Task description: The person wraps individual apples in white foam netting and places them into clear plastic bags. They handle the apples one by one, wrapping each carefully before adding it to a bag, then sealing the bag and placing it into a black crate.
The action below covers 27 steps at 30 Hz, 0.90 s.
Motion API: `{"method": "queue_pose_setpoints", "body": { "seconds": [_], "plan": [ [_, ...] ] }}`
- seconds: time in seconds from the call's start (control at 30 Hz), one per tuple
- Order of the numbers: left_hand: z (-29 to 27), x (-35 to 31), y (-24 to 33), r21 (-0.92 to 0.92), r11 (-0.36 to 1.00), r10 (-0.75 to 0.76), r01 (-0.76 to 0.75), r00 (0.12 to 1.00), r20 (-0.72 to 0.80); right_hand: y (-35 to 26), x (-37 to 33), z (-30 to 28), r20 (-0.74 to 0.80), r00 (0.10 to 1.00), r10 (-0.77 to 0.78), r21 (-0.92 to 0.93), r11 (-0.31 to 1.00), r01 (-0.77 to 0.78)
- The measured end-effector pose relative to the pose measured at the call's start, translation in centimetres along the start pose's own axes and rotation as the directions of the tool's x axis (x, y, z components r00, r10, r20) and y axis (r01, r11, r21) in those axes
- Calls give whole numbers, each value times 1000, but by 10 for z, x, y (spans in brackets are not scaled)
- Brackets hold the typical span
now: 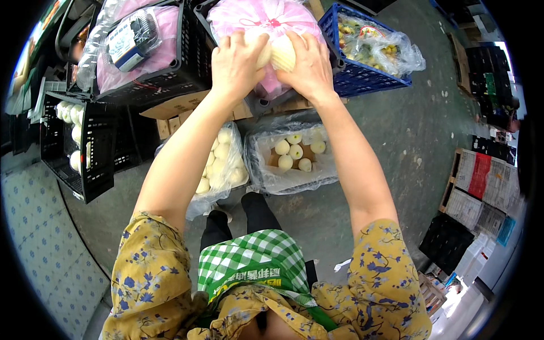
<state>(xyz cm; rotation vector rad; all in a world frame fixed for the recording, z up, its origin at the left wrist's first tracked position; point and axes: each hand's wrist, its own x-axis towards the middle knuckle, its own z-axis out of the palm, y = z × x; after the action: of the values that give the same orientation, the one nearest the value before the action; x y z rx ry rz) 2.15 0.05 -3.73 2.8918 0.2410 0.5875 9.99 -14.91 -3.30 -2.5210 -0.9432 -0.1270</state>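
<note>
I have the left hand (237, 67) curved round the left side of one pale fruit (263, 55), fingers part-curled. Just right of it sits a second fruit (283, 54), its long axis seemingly near-to-far, with the right hand (310, 68) cupping its right side. Each fruit lies inward of its nearer hand, over the pink bag (266, 14), toward the crate's (339, 63) near edge. How firmly they grip, I can't tell.

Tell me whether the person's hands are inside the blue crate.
No, the left hand and right hand grip pale rounded items at the pink bundle, left of the blue crate.
</note>
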Motion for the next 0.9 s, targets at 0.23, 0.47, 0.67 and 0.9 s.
{"method": "queue_pose_setpoints", "body": {
  "seconds": [0.23,0.47,0.67,0.9],
  "plan": [
    [-1,15,7,-180,978,120,-101,988,98,-1,4,-1,-123,927,-354,-348,890,294],
    [24,23,-35,-202,945,250,-255,967,-51,0,10,17,-47,988,-148,-132,981,141],
    [18,-136,-73,-815,579,-399,18,878,-265,-24,-76,31,-492,836,-241,24,957,290],
    [76,-433,-52,-603,-83,-854,794,255,454,-60,-317,285,724,690,-8,423,795,-434]
  ]
}}
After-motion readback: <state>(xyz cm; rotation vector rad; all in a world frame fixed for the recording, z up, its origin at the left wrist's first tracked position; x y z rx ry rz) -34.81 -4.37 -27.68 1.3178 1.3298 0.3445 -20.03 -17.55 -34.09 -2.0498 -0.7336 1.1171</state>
